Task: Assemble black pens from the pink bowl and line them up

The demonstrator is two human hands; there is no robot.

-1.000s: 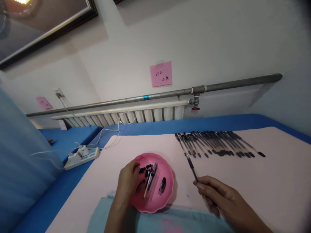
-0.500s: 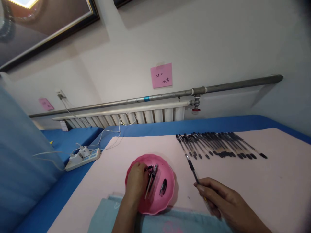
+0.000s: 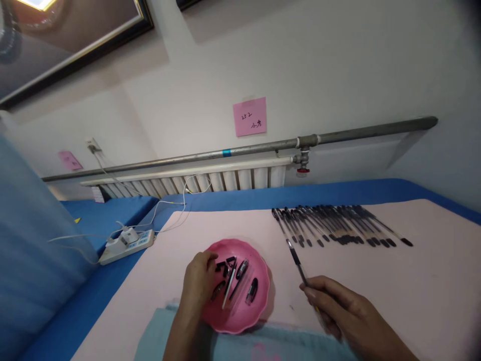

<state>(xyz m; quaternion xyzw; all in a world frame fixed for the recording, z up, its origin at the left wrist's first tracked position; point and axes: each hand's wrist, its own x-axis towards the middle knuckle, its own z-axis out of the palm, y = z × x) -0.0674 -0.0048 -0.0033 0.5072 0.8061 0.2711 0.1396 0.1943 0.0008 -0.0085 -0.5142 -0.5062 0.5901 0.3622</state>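
Note:
In my right hand is a clear-barrelled gel pen with a black grip, held between thumb and fingers, its bare metal tip pointing up and left. My left hand is over the left rim of a pink scalloped dish, fingers curled together; anything between them is hidden. Inside the dish lie black pen caps, small black plugs, a slim pale refill-like stick and clear tubes. Beyond my right hand, many capped black pens rest side by side in a slanting row.
Pink paper covers the blue table. Light blue cloth is at the near edge. At left are a white power strip with cables and a blue curtain. A radiator and pipe run along the wall.
My left hand has drawn left from inside the dish to its rim, uncovering the small black parts. My right hand and its pen have stayed nearly still.

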